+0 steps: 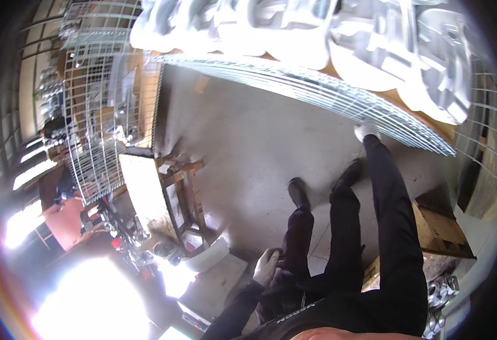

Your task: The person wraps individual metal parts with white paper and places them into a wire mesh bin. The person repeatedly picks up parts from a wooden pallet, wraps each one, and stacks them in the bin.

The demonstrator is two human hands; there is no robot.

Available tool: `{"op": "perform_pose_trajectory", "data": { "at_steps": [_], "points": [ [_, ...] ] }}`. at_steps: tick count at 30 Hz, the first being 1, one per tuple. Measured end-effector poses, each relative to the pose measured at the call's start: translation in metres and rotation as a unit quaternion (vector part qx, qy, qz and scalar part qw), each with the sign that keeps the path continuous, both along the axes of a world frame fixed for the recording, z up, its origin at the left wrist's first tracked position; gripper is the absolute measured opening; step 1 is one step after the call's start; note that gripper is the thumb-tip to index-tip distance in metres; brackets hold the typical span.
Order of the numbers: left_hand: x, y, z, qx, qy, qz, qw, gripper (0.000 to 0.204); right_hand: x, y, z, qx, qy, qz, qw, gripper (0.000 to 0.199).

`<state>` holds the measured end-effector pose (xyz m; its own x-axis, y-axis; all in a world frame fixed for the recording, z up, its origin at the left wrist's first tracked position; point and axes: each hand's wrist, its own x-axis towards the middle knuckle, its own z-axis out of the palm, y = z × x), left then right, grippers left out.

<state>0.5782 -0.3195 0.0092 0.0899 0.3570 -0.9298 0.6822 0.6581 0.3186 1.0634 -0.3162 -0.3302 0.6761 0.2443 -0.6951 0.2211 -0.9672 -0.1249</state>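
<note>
right hand (366, 131) blurred, grip unclear

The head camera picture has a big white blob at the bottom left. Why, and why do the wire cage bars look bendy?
In the head view, the white blob is glare from strong light that washes out detail there. The wire cage bars curve because the fisheye lens bends straight edges toward the rim. The metal castings at the top look overbright and soft too.

The wire-mesh panel (316, 90) is a long, silvery grid of thin rods, lying tilted and running downward toward the right just below the row of pale metal castings (294, 28). Its lower right end lies touching the gloved right hand (366, 131).
</note>
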Motion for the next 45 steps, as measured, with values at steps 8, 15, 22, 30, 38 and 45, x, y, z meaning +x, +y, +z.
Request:
{"op": "perform_pose_trajectory", "data": {
  "at_steps": [8, 15, 22, 30, 38, 45],
  "points": [
    [-0.014, 0.028, -0.036, 0.035, -0.088, -0.033, 0.995, 0.030, -0.040, -0.018, 0.049, -0.052, 0.038, 0.057, 0.996, 0.052],
    [0.013, 0.049, -0.092, 0.008, -0.103, -0.053, 0.993, 0.047, -0.080, -0.018, 0.156, -0.132, 0.091, 0.187, 0.969, 0.041],
    [0.079, 0.042, -0.076, -0.012, -0.273, -0.021, 0.962, 0.041, -0.096, -0.034, 0.273, 0.005, -0.012, 0.220, 0.976, 0.017],
    [0.265, 0.091, 0.108, -0.086, -0.533, -0.002, 0.842, 0.049, -0.038, -0.040, 0.497, 0.251, -0.139, 0.109, 0.952, 0.031],
    [0.430, 0.121, 0.173, 0.048, -0.373, -0.044, 0.925, 0.059, -0.037, -0.203, 0.584, 0.412, -0.449, -0.319, 0.726, 0.056],
    [0.484, 0.157, 0.174, 0.113, -0.249, -0.220, 0.936, 0.063, 0.042, -0.223, 0.529, 0.568, -0.053, -0.514, 0.640, 0.099]
  ]
}}
